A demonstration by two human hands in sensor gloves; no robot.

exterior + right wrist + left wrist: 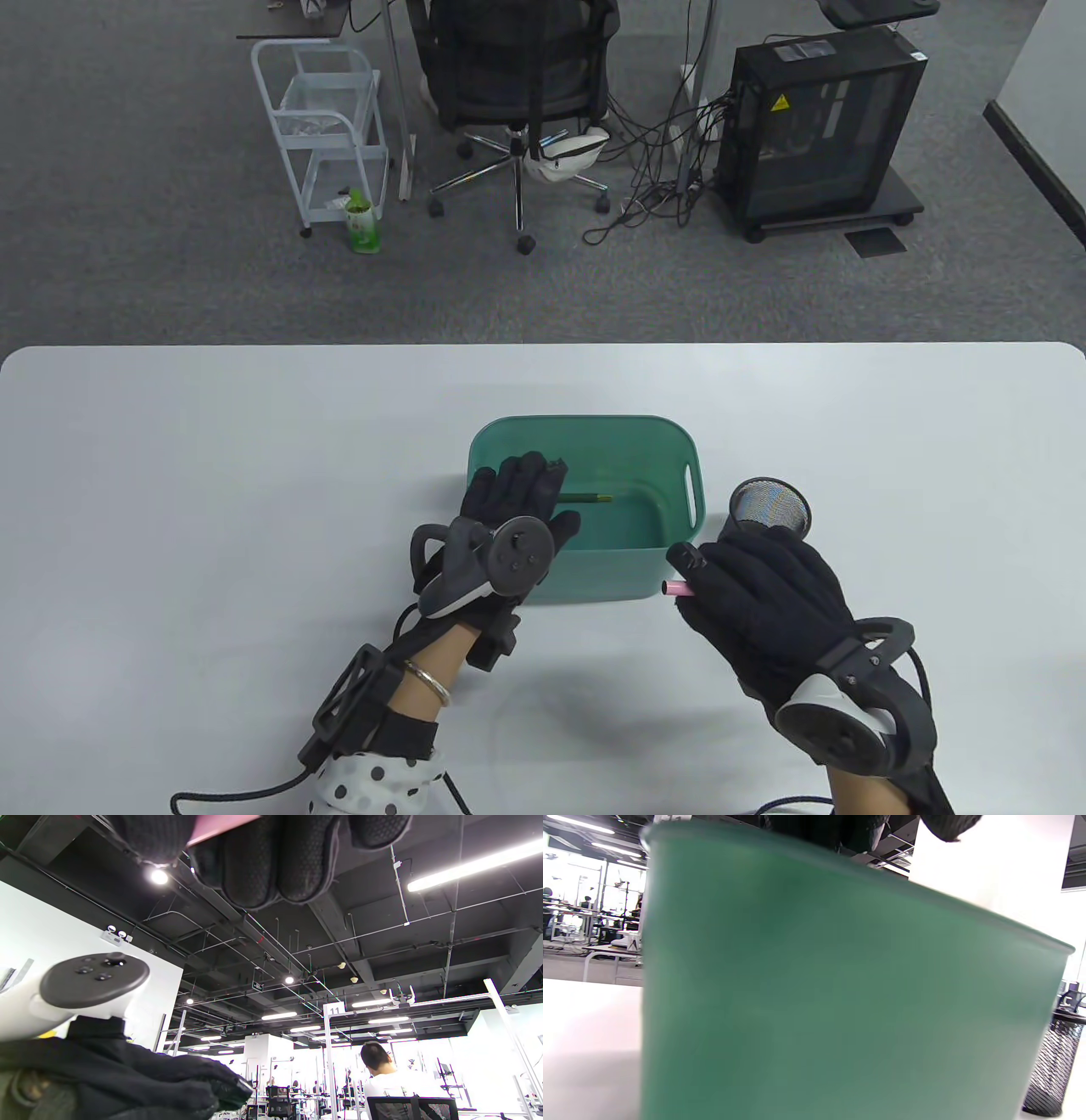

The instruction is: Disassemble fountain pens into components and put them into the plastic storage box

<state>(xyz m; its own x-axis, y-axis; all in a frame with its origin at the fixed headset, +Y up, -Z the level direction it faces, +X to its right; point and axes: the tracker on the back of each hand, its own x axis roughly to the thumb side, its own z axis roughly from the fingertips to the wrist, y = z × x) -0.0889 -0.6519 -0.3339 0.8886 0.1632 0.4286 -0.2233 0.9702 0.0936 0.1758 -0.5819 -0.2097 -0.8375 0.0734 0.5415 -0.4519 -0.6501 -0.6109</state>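
Note:
A green plastic storage box (670,450) stands mid-table, and its near wall (840,1005) fills the left wrist view. A green pen part (587,497) lies on the box floor. My left hand (526,492) reaches over the box's near left corner with its fingers stretched out above the inside, holding nothing that I can see. My right hand (751,590) hovers just right of the box's near right corner, fingers curled round a pink pen (676,587) whose end sticks out to the left. The pink pen (220,823) shows among the curled fingers (271,861) in the right wrist view.
A black mesh pen cup (769,509) stands right of the box, just beyond my right hand; the mesh pen cup (1052,1060) also shows in the left wrist view. The white table (212,475) spreads wide on both sides. An office chair, cart and computer stand on the floor beyond.

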